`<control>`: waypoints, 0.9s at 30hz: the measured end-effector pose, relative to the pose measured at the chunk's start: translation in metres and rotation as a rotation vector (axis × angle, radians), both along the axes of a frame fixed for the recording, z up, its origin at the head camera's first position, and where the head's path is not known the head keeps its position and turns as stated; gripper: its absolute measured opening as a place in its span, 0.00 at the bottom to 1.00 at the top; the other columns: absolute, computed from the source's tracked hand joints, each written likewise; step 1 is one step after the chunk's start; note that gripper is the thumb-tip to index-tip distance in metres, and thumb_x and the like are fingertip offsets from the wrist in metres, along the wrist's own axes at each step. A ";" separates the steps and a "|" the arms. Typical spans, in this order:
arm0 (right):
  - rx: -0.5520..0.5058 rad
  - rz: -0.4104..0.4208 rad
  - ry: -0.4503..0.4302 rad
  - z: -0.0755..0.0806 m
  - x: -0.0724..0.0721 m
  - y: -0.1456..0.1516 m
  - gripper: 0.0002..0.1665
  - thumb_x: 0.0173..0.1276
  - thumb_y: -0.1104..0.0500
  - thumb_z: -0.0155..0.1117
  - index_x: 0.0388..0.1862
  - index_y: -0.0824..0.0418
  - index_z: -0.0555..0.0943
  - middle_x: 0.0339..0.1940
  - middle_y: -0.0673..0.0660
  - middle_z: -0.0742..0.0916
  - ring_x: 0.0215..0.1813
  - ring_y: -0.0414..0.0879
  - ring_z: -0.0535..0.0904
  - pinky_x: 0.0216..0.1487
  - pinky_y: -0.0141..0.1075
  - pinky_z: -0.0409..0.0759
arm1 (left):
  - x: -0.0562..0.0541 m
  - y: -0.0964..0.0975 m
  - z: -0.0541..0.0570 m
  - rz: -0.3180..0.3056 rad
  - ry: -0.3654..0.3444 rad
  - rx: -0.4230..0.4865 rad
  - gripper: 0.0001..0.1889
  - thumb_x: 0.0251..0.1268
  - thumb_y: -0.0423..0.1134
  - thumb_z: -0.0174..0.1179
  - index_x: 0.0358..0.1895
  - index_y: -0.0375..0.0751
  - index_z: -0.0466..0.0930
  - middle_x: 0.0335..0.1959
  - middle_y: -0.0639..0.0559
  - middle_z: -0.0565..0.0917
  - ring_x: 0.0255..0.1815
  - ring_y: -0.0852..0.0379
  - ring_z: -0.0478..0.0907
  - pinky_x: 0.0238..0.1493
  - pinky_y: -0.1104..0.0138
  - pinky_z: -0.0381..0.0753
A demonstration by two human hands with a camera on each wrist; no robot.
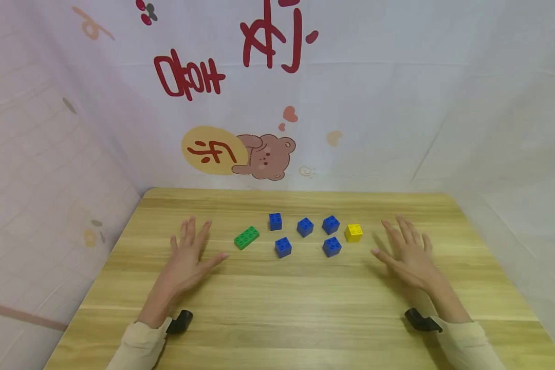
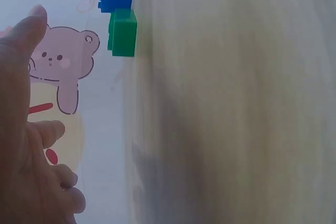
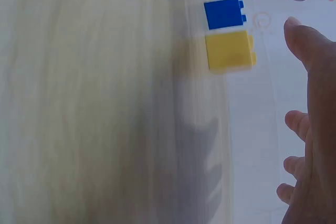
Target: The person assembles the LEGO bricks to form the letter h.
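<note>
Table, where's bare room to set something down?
On the table, the widest free patch lies between the left sleeve and right sleeve, before the five blue blocks. Behind them, a strip follows the back edge. Crowded: mid-table, green brick to yellow block.

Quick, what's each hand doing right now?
Left hand: open, holding nothing, nearest the green block.
Right hand: open, holding nothing, nearest the yellow block.

We see a green brick (image 1: 246, 238), blue bricks (image 1: 283, 247), a yellow brick (image 1: 353, 233), a tan, wood-grained counter (image 1: 296, 308) and a white backdrop (image 1: 379, 103) patterned with red characters (image 1: 298, 41) and a pinkish-brown bear (image 1: 275, 156).
</note>
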State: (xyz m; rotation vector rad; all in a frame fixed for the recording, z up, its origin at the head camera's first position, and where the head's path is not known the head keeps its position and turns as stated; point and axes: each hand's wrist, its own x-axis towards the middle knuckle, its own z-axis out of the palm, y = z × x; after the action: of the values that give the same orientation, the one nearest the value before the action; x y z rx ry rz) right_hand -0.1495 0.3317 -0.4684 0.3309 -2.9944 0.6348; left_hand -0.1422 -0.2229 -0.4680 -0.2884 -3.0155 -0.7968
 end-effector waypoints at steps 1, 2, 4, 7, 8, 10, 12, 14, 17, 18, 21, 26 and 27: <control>-0.008 0.008 0.004 0.000 0.000 -0.002 0.49 0.75 0.36 0.58 0.86 0.47 0.49 0.87 0.63 0.43 0.84 0.73 0.39 0.72 0.78 0.31 | 0.000 0.001 0.000 -0.004 0.001 0.006 0.52 0.68 0.70 0.57 0.85 0.54 0.39 0.84 0.38 0.28 0.85 0.37 0.23 0.77 0.29 0.31; -0.016 0.016 0.012 0.001 0.000 -0.003 0.49 0.75 0.36 0.59 0.86 0.48 0.50 0.87 0.63 0.44 0.84 0.73 0.40 0.72 0.78 0.32 | -0.001 0.003 0.001 -0.008 0.001 0.011 0.52 0.68 0.70 0.57 0.85 0.54 0.39 0.84 0.38 0.28 0.85 0.38 0.23 0.77 0.29 0.31; -0.033 0.033 0.030 0.002 0.000 -0.006 0.49 0.75 0.38 0.60 0.85 0.49 0.51 0.87 0.64 0.46 0.83 0.73 0.41 0.72 0.78 0.34 | -0.001 0.005 0.002 -0.014 -0.001 0.031 0.52 0.68 0.70 0.57 0.85 0.55 0.39 0.85 0.40 0.27 0.85 0.39 0.23 0.78 0.30 0.32; -0.058 0.054 0.067 0.004 -0.003 -0.012 0.48 0.73 0.41 0.63 0.84 0.51 0.55 0.87 0.64 0.48 0.83 0.72 0.43 0.73 0.76 0.38 | -0.002 0.009 0.004 -0.022 -0.002 0.067 0.52 0.68 0.70 0.57 0.85 0.56 0.39 0.85 0.41 0.28 0.85 0.39 0.23 0.80 0.33 0.33; -0.064 0.060 0.076 0.005 -0.004 -0.014 0.48 0.73 0.41 0.64 0.84 0.51 0.55 0.87 0.64 0.49 0.84 0.71 0.44 0.73 0.75 0.39 | -0.003 0.010 0.005 -0.025 -0.003 0.080 0.52 0.68 0.69 0.57 0.85 0.56 0.39 0.85 0.41 0.28 0.86 0.39 0.23 0.80 0.33 0.33; -0.082 0.074 0.086 0.006 -0.006 -0.019 0.47 0.73 0.42 0.65 0.83 0.52 0.57 0.86 0.65 0.50 0.84 0.70 0.44 0.73 0.73 0.41 | -0.003 0.013 0.008 -0.025 -0.010 0.101 0.51 0.68 0.69 0.57 0.85 0.56 0.39 0.85 0.42 0.29 0.86 0.39 0.25 0.80 0.34 0.36; -0.098 0.084 0.083 0.007 -0.008 -0.023 0.47 0.73 0.43 0.65 0.84 0.52 0.57 0.86 0.65 0.50 0.84 0.70 0.44 0.74 0.73 0.42 | -0.003 0.017 0.010 -0.021 -0.021 0.122 0.51 0.68 0.69 0.57 0.85 0.56 0.40 0.86 0.43 0.30 0.86 0.38 0.27 0.79 0.32 0.41; -0.111 0.096 0.085 0.008 -0.009 -0.027 0.47 0.73 0.43 0.65 0.84 0.51 0.56 0.86 0.67 0.51 0.83 0.71 0.45 0.73 0.75 0.43 | -0.003 0.021 0.012 -0.020 -0.031 0.139 0.51 0.68 0.69 0.58 0.85 0.54 0.41 0.86 0.44 0.31 0.86 0.37 0.29 0.77 0.30 0.45; -0.136 0.105 0.081 0.008 -0.009 -0.033 0.47 0.73 0.45 0.66 0.84 0.51 0.56 0.86 0.67 0.52 0.83 0.74 0.46 0.72 0.78 0.47 | -0.003 0.027 0.014 -0.020 -0.051 0.172 0.51 0.68 0.70 0.57 0.85 0.53 0.43 0.86 0.46 0.32 0.86 0.36 0.33 0.75 0.28 0.51; -0.145 0.106 0.079 0.008 -0.009 -0.034 0.47 0.73 0.46 0.66 0.84 0.51 0.57 0.86 0.67 0.52 0.82 0.75 0.47 0.71 0.79 0.48 | -0.003 0.030 0.015 -0.022 -0.059 0.183 0.51 0.68 0.70 0.57 0.85 0.53 0.43 0.86 0.47 0.32 0.86 0.37 0.34 0.75 0.29 0.52; -0.175 0.108 0.053 0.009 -0.009 -0.039 0.47 0.73 0.46 0.67 0.84 0.51 0.57 0.86 0.65 0.52 0.82 0.75 0.48 0.69 0.80 0.51 | -0.004 0.036 0.016 -0.026 -0.065 0.203 0.50 0.68 0.71 0.56 0.85 0.56 0.42 0.87 0.48 0.33 0.86 0.35 0.42 0.75 0.31 0.55; -0.219 0.107 0.006 0.011 -0.009 -0.045 0.48 0.73 0.45 0.67 0.84 0.50 0.56 0.86 0.63 0.53 0.82 0.73 0.50 0.68 0.80 0.55 | -0.005 0.049 0.016 -0.038 -0.062 0.242 0.48 0.69 0.69 0.56 0.84 0.58 0.44 0.87 0.48 0.36 0.84 0.33 0.48 0.76 0.33 0.57; -0.224 0.108 0.004 0.012 -0.009 -0.047 0.48 0.73 0.45 0.67 0.84 0.51 0.56 0.86 0.63 0.54 0.82 0.73 0.51 0.68 0.79 0.56 | -0.005 0.051 0.016 -0.043 -0.064 0.250 0.48 0.69 0.70 0.56 0.84 0.58 0.44 0.87 0.48 0.37 0.84 0.34 0.48 0.76 0.34 0.56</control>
State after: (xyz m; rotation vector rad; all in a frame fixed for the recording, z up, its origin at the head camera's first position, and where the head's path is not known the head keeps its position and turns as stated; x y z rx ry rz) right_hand -0.1581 0.2850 -0.4565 0.4795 -2.8777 0.9666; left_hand -0.1473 -0.1716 -0.4516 -0.3287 -2.9308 -1.1943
